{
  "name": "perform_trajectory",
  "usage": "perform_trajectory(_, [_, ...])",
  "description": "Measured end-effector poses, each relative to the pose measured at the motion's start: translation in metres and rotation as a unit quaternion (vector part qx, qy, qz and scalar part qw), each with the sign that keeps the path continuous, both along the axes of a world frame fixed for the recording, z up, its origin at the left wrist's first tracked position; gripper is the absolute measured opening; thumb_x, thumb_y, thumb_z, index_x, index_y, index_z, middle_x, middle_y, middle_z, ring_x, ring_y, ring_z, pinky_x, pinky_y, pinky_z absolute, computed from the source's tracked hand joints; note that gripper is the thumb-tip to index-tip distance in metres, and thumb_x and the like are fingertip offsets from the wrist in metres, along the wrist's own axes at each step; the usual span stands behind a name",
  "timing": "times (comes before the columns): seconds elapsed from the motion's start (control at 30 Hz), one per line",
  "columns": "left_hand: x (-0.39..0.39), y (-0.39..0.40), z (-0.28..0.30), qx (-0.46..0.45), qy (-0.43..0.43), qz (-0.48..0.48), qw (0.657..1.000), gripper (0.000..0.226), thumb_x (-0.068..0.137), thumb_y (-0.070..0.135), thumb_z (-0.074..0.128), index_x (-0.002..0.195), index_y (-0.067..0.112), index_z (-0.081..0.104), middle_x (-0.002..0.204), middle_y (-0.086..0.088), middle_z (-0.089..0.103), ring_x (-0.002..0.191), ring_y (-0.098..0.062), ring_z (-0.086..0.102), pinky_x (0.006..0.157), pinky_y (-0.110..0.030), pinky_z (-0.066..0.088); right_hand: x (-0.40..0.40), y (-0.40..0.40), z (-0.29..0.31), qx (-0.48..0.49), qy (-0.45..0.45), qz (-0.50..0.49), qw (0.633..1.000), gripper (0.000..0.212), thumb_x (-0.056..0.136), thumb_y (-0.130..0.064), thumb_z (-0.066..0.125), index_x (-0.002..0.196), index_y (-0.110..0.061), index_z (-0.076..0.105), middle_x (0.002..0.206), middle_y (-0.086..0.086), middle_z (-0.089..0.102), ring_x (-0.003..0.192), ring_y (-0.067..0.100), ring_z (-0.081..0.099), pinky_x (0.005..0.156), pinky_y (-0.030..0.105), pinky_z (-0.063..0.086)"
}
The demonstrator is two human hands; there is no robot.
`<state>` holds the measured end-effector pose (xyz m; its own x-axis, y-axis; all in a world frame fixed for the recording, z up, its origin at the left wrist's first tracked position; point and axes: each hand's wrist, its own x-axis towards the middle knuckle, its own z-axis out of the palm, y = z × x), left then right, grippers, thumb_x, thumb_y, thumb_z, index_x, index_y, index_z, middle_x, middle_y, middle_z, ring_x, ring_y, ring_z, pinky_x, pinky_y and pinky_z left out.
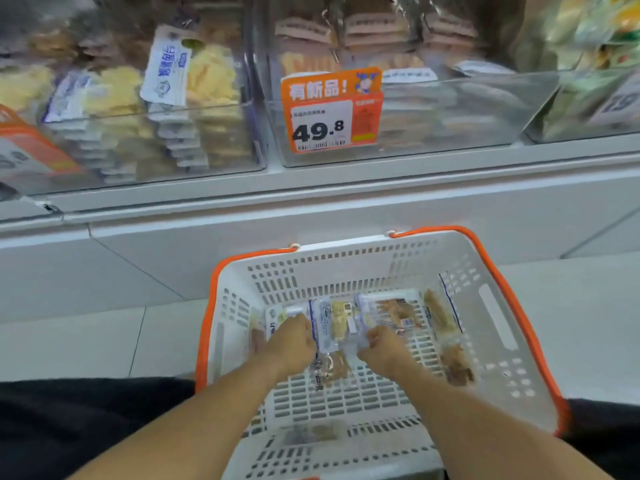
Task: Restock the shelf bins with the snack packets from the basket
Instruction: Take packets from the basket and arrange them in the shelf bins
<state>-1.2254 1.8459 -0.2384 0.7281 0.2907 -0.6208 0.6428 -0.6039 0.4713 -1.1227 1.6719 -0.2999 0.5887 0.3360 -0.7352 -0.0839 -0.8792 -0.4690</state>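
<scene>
A white basket [491,306] with orange handles stands on the floor below the shelf. Several clear snack packets lie on its bottom. My left hand [294,337] reaches in with curled fingers and grips a packet with a white and blue label [277,315] at the left. My right hand [381,344] curls its fingers on the edge of a yellow snack packet [337,322] in the middle. A brown snack packet [398,311] lies just behind my right hand. Another brown packet [450,341] leans along the right wall.
Clear shelf bins sit above: a left bin [214,140] full of yellow snack packets, a middle bin [450,112] with brown packets and an orange price tag [330,112], a right bin [588,109]. A white shelf ledge [311,199] runs between the bins and the basket. Pale floor tiles surround it.
</scene>
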Motion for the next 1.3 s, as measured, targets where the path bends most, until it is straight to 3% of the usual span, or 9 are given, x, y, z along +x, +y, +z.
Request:
perform_trajectory(0.2, [0.006,-0.034,-0.053,-0.13,-0.008,0.113,0.985,0.078,0.093,0.021,0.064,0.156,0.018,0.018,0.158,-0.002,0.026,0.139,-0.028,0.039,0.104,-0.035,0.044,-0.018,0.018,-0.035,0.136,0.072,-0.367,0.917,0.023,0.087,-0.005,0.072,0.092,-0.01,0.051,0.098,0.014,0.061,0.087,0.031,0.062,0.088,0.036,0.055])
perform_trajectory(0.3, [0.019,-0.041,-0.057,-0.152,-0.039,0.135,0.978,0.067,0.096,0.019,0.06,0.154,0.023,0.025,0.145,0.007,0.041,0.129,-0.024,0.05,0.089,-0.029,0.048,-0.015,0.03,-0.028,0.111,0.058,-0.386,0.914,0.013,0.087,-0.017,0.074,0.085,-0.011,0.062,0.076,0.01,0.067,0.063,0.023,0.063,0.058,0.033,0.053])
perform_trajectory(0.5, [0.033,-0.037,-0.037,-0.198,-0.043,0.239,0.95,0.013,0.105,0.024,0.038,0.116,0.026,0.046,0.112,0.001,0.061,0.09,-0.016,0.058,0.077,-0.028,0.048,0.001,0.043,-0.004,0.162,0.06,-0.27,0.947,0.041,0.074,-0.011,0.076,0.045,-0.022,0.049,0.054,0.001,0.058,0.06,0.023,0.059,0.067,0.039,0.06])
perform_trajectory(0.63, [0.04,-0.023,0.006,-0.341,-0.069,0.407,0.844,0.048,0.103,0.053,0.037,0.101,0.015,0.065,0.095,-0.015,0.074,0.077,-0.024,0.067,0.074,-0.04,0.058,0.006,0.053,0.028,0.235,0.096,-0.188,0.949,0.043,0.074,0.004,0.068,0.044,-0.021,0.05,0.102,-0.002,0.07,0.102,0.019,0.066,0.085,0.037,0.056])
perform_trajectory(0.73, [0.039,-0.007,0.038,-0.313,-0.077,0.382,0.866,0.048,0.098,0.054,0.049,0.102,0.011,0.069,0.094,-0.018,0.075,0.082,-0.031,0.07,0.082,-0.05,0.059,0.01,0.057,0.06,0.267,0.088,-0.085,0.956,0.03,0.077,0.006,0.073,0.057,-0.014,0.062,0.12,-0.003,0.07,0.107,0.014,0.067,0.073,0.018,0.05])
perform_trajectory(0.87, [0.032,0.015,0.079,-0.24,-0.11,0.341,0.902,0.02,0.098,0.016,0.05,0.098,0.003,0.065,0.078,-0.014,0.073,0.071,-0.028,0.071,0.066,-0.038,0.059,0.016,0.057,0.121,0.279,0.085,0.071,0.954,0.022,0.069,-0.013,0.09,0.087,-0.007,0.079,0.125,-0.013,0.066,0.101,-0.006,0.062,0.081,0.004,0.043])
perform_trajectory(0.97, [0.021,0.039,0.122,-0.233,-0.109,0.285,0.924,0.019,0.101,0.009,0.05,0.105,-0.003,0.064,0.091,-0.013,0.075,0.084,-0.029,0.073,0.08,-0.046,0.06,0.029,0.059,0.176,0.27,0.063,0.131,0.952,0.028,0.067,-0.024,0.092,0.093,-0.018,0.081,0.118,-0.014,0.07,0.113,0.004,0.062,0.102,0.025,0.047])
perform_trajectory(1.2, [0.003,0.033,0.242,-0.307,-0.201,0.17,0.915,0.037,0.101,-0.004,0.044,0.066,0.008,0.05,0.044,0.005,0.054,0.037,-0.005,0.051,0.039,-0.016,0.042,0.062,0.057,0.304,0.239,-0.02,0.183,0.954,0.024,0.075,-0.02,0.087,0.07,-0.011,0.065,0.084,0.009,0.076,0.086,0.023,0.074,0.08,0.036,0.061])
perform_trajectory(1.3, [0.005,0.037,0.265,-0.31,-0.252,0.166,0.901,0.027,0.1,0.0,0.047,0.078,0.006,0.061,0.057,0.001,0.061,0.055,-0.014,0.056,0.053,-0.018,0.049,0.062,0.055,0.341,0.271,-0.001,0.165,0.948,0.029,0.077,-0.011,0.083,0.068,-0.011,0.056,0.077,0.01,0.074,0.079,0.025,0.072,0.077,0.037,0.062])
